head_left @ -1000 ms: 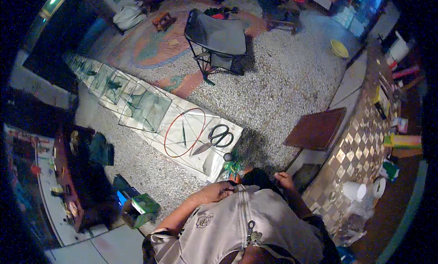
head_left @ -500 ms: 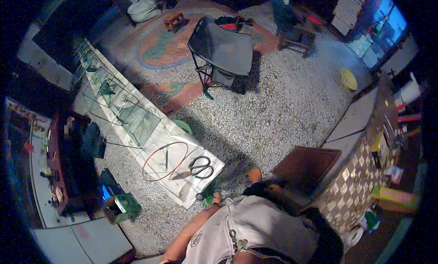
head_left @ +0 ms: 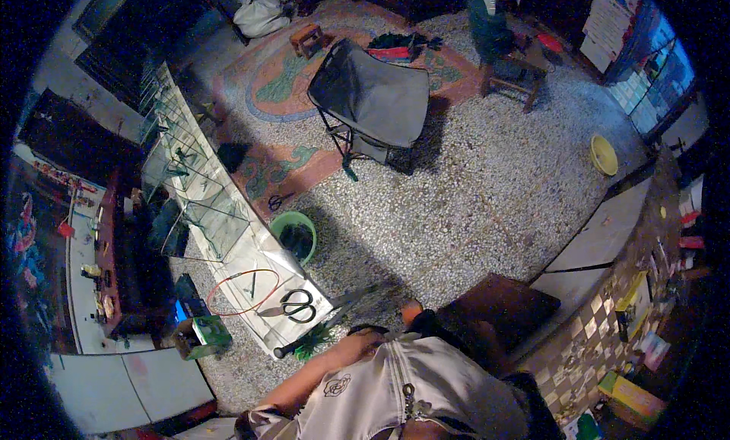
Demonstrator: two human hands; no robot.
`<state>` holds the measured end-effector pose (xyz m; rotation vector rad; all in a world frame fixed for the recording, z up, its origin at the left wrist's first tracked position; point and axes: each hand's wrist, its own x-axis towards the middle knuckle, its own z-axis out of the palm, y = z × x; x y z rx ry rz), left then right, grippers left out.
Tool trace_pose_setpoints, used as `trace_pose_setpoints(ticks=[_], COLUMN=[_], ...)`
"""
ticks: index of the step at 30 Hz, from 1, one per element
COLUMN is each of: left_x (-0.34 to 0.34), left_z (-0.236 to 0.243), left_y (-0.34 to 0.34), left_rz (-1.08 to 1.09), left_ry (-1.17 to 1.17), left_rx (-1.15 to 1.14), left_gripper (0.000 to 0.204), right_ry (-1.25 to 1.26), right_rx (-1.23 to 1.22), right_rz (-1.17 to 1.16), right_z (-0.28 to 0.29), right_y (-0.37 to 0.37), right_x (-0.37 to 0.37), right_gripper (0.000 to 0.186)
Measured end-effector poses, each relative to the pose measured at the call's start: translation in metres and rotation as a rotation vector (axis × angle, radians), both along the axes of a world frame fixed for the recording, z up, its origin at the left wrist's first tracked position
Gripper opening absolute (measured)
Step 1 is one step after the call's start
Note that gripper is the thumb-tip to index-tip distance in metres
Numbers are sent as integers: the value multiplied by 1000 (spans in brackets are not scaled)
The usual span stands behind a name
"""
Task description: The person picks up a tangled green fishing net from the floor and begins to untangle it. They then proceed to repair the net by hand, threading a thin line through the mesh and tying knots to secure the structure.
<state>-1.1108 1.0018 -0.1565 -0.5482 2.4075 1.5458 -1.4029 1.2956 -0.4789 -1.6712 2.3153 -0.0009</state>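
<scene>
My left hand (head_left: 362, 343) is at the hem of my light shirt (head_left: 380, 379), with its fingers mostly hidden. My right hand does not show. Just beyond the left forearm, a dark rod with a rounded end (head_left: 281, 352) and some green stringy material (head_left: 310, 341) lie at the near end of a long, pale-covered bench (head_left: 266, 318). On that end rest black-handled scissors (head_left: 296, 306), a red wire loop (head_left: 215, 294) and a thin dark stick (head_left: 254, 284). Wire frames with green netting (head_left: 217, 220) stretch along the bench's far part.
A green bucket (head_left: 310, 227) with dark contents stands against the bench's right side. Farther off is a grey folding chair (head_left: 380, 98). A brown board (head_left: 502, 307) and a checkered surface (head_left: 585, 341) lie to the right. An open box (head_left: 199, 343) sits at the left.
My view has shifted, so the bench sits farther left and the green bucket shows more fully. My left hand is now nearer the shirt, apart from the green material. The scissors remain on the bench.
</scene>
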Motion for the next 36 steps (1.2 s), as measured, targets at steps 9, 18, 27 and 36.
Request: trace_pose_setpoints(ticks=[9,18,27,36], left_x=[-84,-230,-364,-452], left_z=[-16,-18,-47,-35], left_y=[-25,-103,-225,-315], left_rz=[-95,277,342,499], left_ry=[91,15,263,237], left_rx=[53,346,641,659], left_gripper=[26,34,13,9], right_ry=[-945,-1447,-1183,-1181], right_rx=[-58,-329,-386,-328], right_rz=[-872,-795,-522,-441], right_z=[44,221,241,227], right_y=[-26,-257,-396,-488], right_x=[-39,-84,-189,-296], right_gripper=[24,18,19,20])
